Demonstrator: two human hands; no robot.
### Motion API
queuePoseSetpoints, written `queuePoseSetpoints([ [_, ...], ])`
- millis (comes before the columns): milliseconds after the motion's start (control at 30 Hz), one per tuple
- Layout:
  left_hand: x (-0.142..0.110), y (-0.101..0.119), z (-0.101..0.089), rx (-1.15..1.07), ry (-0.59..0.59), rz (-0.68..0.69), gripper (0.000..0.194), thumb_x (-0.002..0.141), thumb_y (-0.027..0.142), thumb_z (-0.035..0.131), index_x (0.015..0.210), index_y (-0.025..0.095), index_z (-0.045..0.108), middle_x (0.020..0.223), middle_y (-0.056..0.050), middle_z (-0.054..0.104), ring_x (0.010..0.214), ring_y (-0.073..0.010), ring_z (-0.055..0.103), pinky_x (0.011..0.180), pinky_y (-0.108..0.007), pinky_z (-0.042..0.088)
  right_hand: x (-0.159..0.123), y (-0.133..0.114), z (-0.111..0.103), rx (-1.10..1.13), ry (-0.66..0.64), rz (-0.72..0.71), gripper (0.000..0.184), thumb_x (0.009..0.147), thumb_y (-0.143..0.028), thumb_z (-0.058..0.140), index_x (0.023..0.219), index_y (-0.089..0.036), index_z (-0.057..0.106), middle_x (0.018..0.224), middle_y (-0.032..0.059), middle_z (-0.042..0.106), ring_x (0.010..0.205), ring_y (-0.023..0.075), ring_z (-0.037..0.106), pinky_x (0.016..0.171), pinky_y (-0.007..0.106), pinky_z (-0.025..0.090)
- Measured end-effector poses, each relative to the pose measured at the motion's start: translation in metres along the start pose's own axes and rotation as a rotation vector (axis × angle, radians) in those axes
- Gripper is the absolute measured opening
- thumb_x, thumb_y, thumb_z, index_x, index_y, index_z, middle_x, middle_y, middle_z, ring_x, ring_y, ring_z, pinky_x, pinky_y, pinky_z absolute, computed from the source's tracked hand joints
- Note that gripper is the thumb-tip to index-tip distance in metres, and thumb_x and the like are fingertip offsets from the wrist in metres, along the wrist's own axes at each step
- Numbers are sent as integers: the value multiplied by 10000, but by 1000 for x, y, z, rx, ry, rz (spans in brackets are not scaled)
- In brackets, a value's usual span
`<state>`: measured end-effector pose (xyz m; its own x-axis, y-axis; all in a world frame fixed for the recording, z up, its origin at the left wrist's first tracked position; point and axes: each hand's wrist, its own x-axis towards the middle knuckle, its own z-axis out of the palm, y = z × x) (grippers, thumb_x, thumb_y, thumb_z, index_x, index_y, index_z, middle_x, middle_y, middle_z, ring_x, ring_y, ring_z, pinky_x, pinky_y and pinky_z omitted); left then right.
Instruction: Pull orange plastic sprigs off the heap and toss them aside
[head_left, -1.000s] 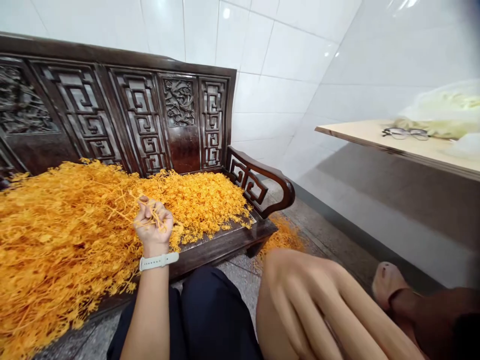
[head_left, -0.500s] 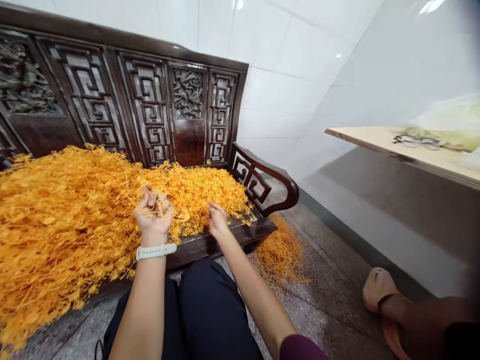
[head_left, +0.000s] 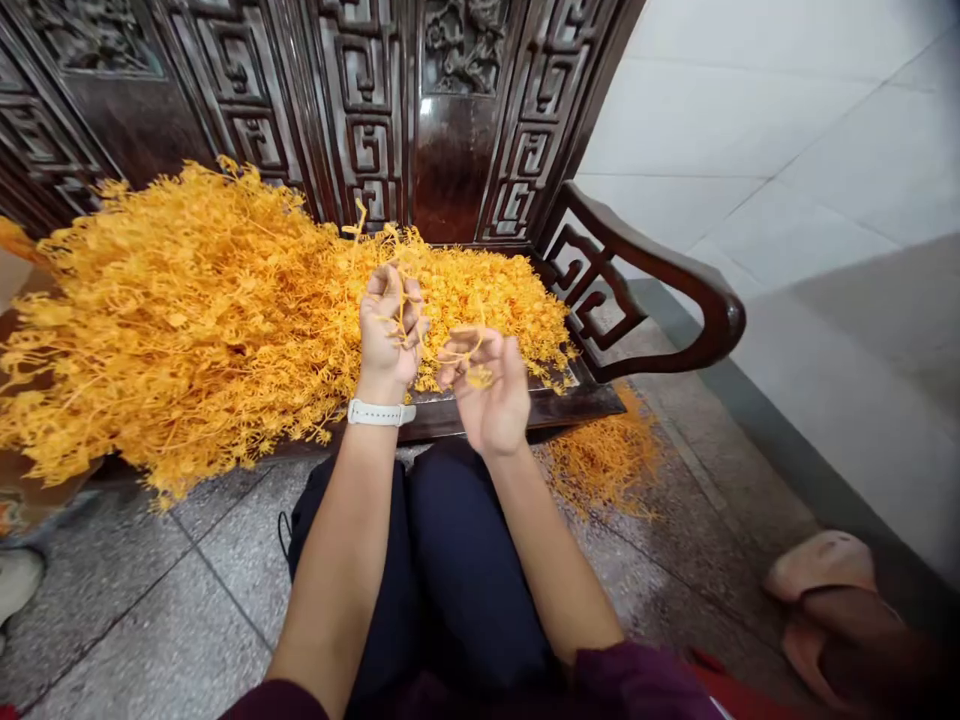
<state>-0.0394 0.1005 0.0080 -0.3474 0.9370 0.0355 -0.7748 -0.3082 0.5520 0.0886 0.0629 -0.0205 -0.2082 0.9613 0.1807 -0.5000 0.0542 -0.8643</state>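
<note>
My left hand [head_left: 386, 335], with a pale watch strap [head_left: 379, 413] at its wrist, has its fingers curled around a thin branching orange-yellow sprig [head_left: 405, 310]. To its right, my right hand [head_left: 493, 400] is turned palm up, slightly blurred, its fingers bent on a small piece of orange-yellow sprig [head_left: 480, 375]. Both hands are in front of a bench. A large heap of long orange-yellow sprigs [head_left: 187, 310] covers the bench on the left. Behind my hands lies a lower pile of short flowery pieces [head_left: 495, 285].
The dark carved bench has a high back [head_left: 450, 160] and a curved armrest [head_left: 675, 270] on the right. Thin orange stems [head_left: 611, 450] lie on the floor beside it. Another person's sandalled foot [head_left: 832, 590] is at the lower right, and a pale shoe [head_left: 19, 585] at the far left.
The view has tilted down and left. My right hand has moved away from the short pile, turned palm up and come closer to my left hand. My left hand keeps its sprig.
</note>
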Motion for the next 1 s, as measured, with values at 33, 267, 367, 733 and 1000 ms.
queuePoseSetpoints([
  [33, 3, -1, -3, -9, 16, 6, 190, 1033, 252, 645, 855, 202, 604, 669, 50, 537, 384, -33, 241, 346, -213, 154, -8, 4, 2, -13, 32, -34, 339, 924, -603, 661, 948, -268, 708, 897, 28, 677, 695, 147, 597, 647, 316, 499],
  [267, 20, 7, -26, -62, 101, 88, 267, 1051, 201, 567, 785, 200, 542, 610, 62, 452, 365, -42, 237, 346, -219, 154, -21, 27, -12, -44, 126, -27, 267, 798, -347, 868, 994, -250, 714, 849, 2, 683, 715, 145, 623, 712, 318, 549],
  [367, 27, 14, -34, -107, 192, 65, 308, 1045, 136, 471, 746, 201, 504, 551, 58, 408, 353, -61, 253, 349, -213, 155, -25, 23, -10, -46, 75, 36, 292, 750, -340, 912, 943, -231, 721, 761, -8, 698, 665, 149, 650, 668, 311, 562],
  [733, 41, 65, -59, -243, 160, 106, 347, 1092, 204, 365, 795, 216, 544, 508, 56, 493, 362, -97, 221, 326, -208, 160, -87, -73, -54, 106, -1172, 281, 574, 891, -720, 656, 557, -259, 725, 654, 103, 743, 626, 175, 733, 715, 266, 621],
  [1000, 23, 49, -52, -66, 51, -57, 453, 1116, 350, 358, 705, 192, 465, 501, 41, 391, 372, -89, 224, 334, -219, 219, 98, -91, -20, 319, -187, -225, 411, 949, -656, 585, 839, -265, 647, 764, -18, 656, 697, 139, 647, 656, 318, 556],
])
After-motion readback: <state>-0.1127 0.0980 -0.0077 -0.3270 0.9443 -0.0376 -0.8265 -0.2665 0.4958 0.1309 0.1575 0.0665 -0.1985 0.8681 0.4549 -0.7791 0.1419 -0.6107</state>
